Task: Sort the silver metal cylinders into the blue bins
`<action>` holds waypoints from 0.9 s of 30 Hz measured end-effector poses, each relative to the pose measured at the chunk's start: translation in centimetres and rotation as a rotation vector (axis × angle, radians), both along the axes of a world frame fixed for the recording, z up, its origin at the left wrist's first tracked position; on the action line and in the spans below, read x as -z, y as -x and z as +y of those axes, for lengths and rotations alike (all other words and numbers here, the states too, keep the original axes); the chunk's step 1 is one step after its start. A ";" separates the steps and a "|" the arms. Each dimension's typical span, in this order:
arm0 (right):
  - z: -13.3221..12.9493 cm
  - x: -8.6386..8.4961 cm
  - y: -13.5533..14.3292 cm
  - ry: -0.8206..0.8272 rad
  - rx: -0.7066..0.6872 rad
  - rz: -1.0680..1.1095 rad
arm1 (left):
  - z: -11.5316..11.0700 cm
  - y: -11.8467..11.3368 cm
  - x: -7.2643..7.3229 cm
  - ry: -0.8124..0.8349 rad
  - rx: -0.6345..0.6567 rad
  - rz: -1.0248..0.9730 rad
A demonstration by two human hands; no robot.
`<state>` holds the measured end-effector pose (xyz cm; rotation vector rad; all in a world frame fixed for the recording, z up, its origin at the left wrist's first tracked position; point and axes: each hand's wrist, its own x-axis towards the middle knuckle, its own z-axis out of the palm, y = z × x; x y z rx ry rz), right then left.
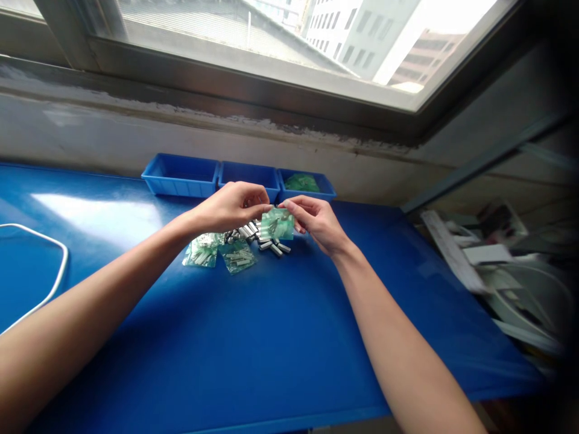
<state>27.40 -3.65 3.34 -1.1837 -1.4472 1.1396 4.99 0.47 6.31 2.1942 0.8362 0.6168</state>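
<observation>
A small clear green plastic bag (277, 224) hangs upright between my two hands, with a few small pieces showing inside. My left hand (239, 204) pinches its top left corner between thumb and fingers. At the top right corner, my right hand (314, 218) pinches it too. Behind and below the bag lies a pile of short silver metal cylinders (274, 246), partly hidden by it. Two filled green bags rest on the table left of the pile: one nearer the middle (237, 257), the other farther left (201, 253).
Three blue bins stand in a row by the wall: left (181, 185), middle (253, 166) and right (328, 194), the right one holding green bags (301, 182). A white cable (64, 256) curves over the blue table (253, 349) at left. Assorted items lie beyond the right edge.
</observation>
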 end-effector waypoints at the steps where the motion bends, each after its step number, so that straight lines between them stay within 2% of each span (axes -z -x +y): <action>1: -0.1 -0.1 0.0 -0.001 -0.004 -0.001 | 0.0 -0.1 0.1 0.007 -0.023 -0.016; 16: 0.4 0.6 -1.4 0.088 -0.044 0.010 | 0.3 -0.5 1.5 -0.005 -0.157 -0.094; 18: 0.7 0.8 -1.7 0.112 0.041 0.100 | 0.2 -0.5 1.4 -0.016 -0.178 -0.118; 20: 1.1 1.0 -1.9 0.122 0.207 0.275 | 0.1 -0.5 1.3 -0.030 -0.186 -0.098; 23: 1.6 1.1 -2.2 0.136 0.422 0.545 | 0.1 -0.2 1.0 -0.031 -0.126 0.013; 27: 1.7 1.1 -2.3 0.199 0.456 0.592 | 0.1 0.3 0.4 -0.053 0.054 0.188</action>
